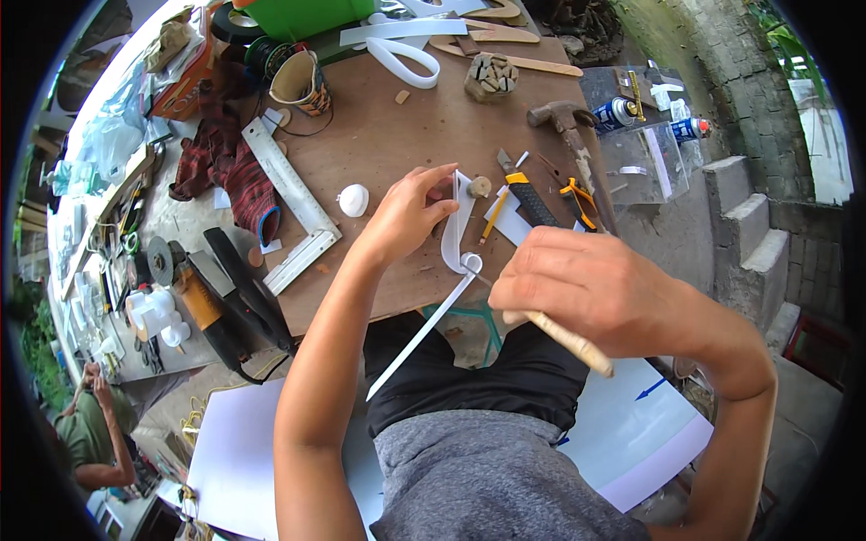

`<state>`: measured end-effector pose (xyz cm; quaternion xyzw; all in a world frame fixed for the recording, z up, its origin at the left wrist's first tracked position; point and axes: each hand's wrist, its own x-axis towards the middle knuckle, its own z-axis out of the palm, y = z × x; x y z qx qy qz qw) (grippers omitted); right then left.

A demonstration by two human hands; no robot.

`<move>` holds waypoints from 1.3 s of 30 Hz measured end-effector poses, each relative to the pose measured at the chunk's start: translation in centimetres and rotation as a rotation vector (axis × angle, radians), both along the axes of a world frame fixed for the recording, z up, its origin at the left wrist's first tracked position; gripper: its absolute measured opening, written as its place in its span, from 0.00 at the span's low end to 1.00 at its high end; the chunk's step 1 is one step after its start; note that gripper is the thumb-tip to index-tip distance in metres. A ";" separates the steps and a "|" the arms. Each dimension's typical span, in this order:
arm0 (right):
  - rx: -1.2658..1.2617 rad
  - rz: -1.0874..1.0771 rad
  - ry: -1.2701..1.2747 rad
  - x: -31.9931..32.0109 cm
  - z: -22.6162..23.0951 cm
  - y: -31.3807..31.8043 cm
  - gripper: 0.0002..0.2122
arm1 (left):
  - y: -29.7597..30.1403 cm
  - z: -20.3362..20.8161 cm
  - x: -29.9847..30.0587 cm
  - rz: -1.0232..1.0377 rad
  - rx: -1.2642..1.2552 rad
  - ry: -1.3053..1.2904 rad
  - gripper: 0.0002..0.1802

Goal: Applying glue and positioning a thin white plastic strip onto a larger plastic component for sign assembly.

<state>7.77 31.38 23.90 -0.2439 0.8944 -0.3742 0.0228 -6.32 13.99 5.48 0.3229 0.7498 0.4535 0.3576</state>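
A curled white plastic strip (pixel 457 224) stands at the table's front edge, its long tail slanting down over my lap. My left hand (pixel 417 215) is closed at the strip's upper end, thumb and fingers against it. In my right hand (pixel 577 290) is a thin metal-shafted tool with a pale wooden handle (pixel 575 344); its shaft reaches the small curl in the strip. My fingers hide part of the tool. Just beyond the strip are a small wooden plug (pixel 479 187), a yellow pencil (pixel 492 216) and a utility knife (pixel 530 200).
A claw hammer (pixel 570 135) lies at the right. Leftward are a metal square (pixel 293 212), a white rounded piece (pixel 353 200), red-black cloth (pixel 225 167) and an angle grinder (pixel 200 298). A patterned cup (pixel 300 83) and a wood bundle (pixel 492 77) stand farther back. Another person (pixel 90 428) is at far left.
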 end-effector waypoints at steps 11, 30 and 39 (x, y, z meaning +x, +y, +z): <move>-0.005 -0.019 -0.051 -0.1 0.6 0.0 0.12 | 0.0 0.2 -0.2 -0.008 -0.005 -0.019 0.31; -0.015 -0.033 -0.064 0.3 -0.5 0.2 0.11 | 0.3 0.2 -0.4 0.011 -0.033 -0.078 0.27; 0.000 -0.033 -0.083 0.5 -0.5 0.1 0.12 | 0.6 0.5 -0.4 0.058 -0.013 -0.145 0.25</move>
